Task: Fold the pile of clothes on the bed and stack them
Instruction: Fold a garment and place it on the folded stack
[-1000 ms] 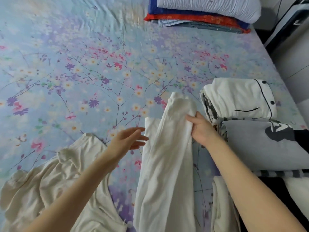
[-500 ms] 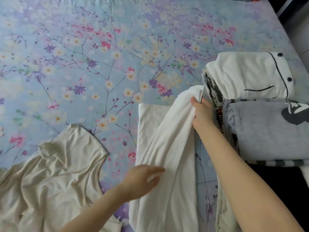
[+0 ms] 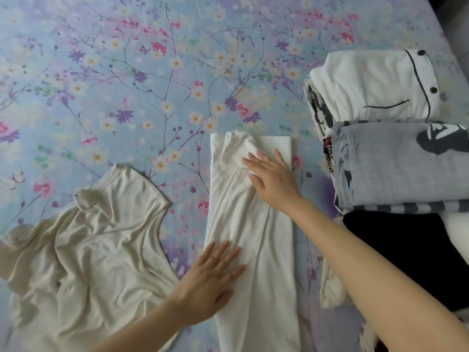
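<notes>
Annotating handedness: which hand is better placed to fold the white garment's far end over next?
Right, probably. The right hand lies flat near the far end of the white garment; the left hand presses lower down, better suited to pinning the fold line.

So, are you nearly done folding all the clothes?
Partway. Done: folded clothes sit piled on the right, with a white piped top and a grey top uppermost. In hand: the white garment is folded into a long strip, and the left hand and right hand press it flat. Left: folding that strip shorter, stacking it, then the crumpled cream top.
</notes>
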A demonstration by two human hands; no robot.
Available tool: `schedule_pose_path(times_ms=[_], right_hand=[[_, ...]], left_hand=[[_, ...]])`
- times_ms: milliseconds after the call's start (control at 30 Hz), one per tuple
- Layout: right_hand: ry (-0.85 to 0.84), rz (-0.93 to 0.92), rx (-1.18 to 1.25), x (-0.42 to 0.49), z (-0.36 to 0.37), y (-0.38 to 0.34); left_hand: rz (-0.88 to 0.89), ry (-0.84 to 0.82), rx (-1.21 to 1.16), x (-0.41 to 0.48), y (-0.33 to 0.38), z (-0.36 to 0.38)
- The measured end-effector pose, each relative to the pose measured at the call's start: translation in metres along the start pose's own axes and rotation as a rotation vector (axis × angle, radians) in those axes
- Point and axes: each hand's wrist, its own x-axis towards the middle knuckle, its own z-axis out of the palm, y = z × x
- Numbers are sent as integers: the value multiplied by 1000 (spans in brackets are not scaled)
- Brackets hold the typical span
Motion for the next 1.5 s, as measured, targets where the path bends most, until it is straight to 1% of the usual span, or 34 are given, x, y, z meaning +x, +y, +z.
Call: schedule_pose_path(times_ms=[67, 133, 200, 233, 267, 300, 333, 433, 500, 567, 600, 633, 667, 700, 733, 767, 800, 833, 867, 900, 933, 967, 1000, 1033, 1067, 1100, 1133, 1167, 1200, 1267, 1333, 1400, 1467, 1500], right_hand=[[66, -80, 2, -38, -4, 3], [7, -223, -55, -92, 0, 3], [-186, -407, -137, -152, 9, 2], [-333, -487, -212, -182, 15, -1], [-502, -526, -294, -207, 21, -5], [-634, -519, -360, -224, 28, -8], [-703, -475, -396, -235, 33, -13], [-655, -389, -350, -239, 42, -22], [-619, -328, -255, -236, 41, -25], [-595, -200, -56, -232, 35, -28], [-563, -79, 97, -228, 30, -28], [-584, 101, 267, -218, 18, -27], [-606, 295, 467, -206, 4, -26], [-585, 482, 682, -191, -5, -20], [-517, 654, 880, -177, -12, -14], [-432, 811, 1011, -163, -15, -7], [-358, 928, 1098, -151, -15, -2], [-325, 1014, 1133, -140, -15, 1], [-333, 1059, 1122, -133, -12, 1], [-346, 1066, 1061, -132, -5, 0], [-338, 1037, 971, -133, 0, -1], [-314, 995, 861, -136, 4, -2], [-263, 930, 742, -142, 5, -4], [-183, 837, 576, -149, 4, -6], [-86, 681, 358, -156, 3, -7], [-45, 496, 141, -163, 4, -8], [-69, 321, -34, -170, 10, -8], [-165, 213, -168, -174, 16, -9], [-244, 166, -243, -174, 22, -9], [-310, 177, -288, -165, 24, -11], [-252, 161, -261, -158, 17, -11], [-207, 110, -171, -159, 2, -10], [-299, 80, -86, -167, -19, -17], [-405, 73, -51, -172, -31, -22]], left_hand=[[52, -18, -21, -24, -3, 1], [110, -38, 39, -46, -4, 3], [145, -105, 124, -60, 0, 8], [140, -138, 155, -61, 5, 8], [128, -166, 181, -58, 12, 9], [104, -175, 191, -52, 19, 10], [69, -204, 187, -44, 26, 11], [-46, -394, 169, -22, 46, 13], [-78, -421, 137, -16, 52, 11], [-58, -369, 83, -14, 51, 5], [-69, -331, 0, -12, 50, -3], [-125, -281, -129, -7, 45, -15], [-211, -207, -287, -1, 37, -26], [-361, -164, -465, 8, 27, -40], [-543, -152, -709, 19, 16, -56], [-713, -138, -987, 30, 5, -65], [-874, -116, -1252, 38, -6, -69], [-967, -86, -1354, 45, -13, -72], [-1017, -64, -1348, 51, -15, -75], [-1053, -49, -1258, 54, -14, -72], [-1066, -21, -1141, 54, -11, -67], [-1033, 34, -1017, 51, -8, -60], [-974, 94, -876, 46, -2, -57], [-872, 162, -665, 39, 3, -54], [-716, 198, -430, 32, 6, -52], [-544, 192, -203, 25, 9, -45], [-416, 146, -20, 20, 11, -34], [-376, 87, 84, 19, 10, -29], [-385, 62, 126, 21, 6, -27], [-394, 66, 133, 30, -1, -29], [-274, 112, 77, 34, -5, -34], [-199, 103, -59, 31, -10, -46], [-195, 29, -185, 22, -11, -64], [-234, -43, -273, 17, -9, -74]])
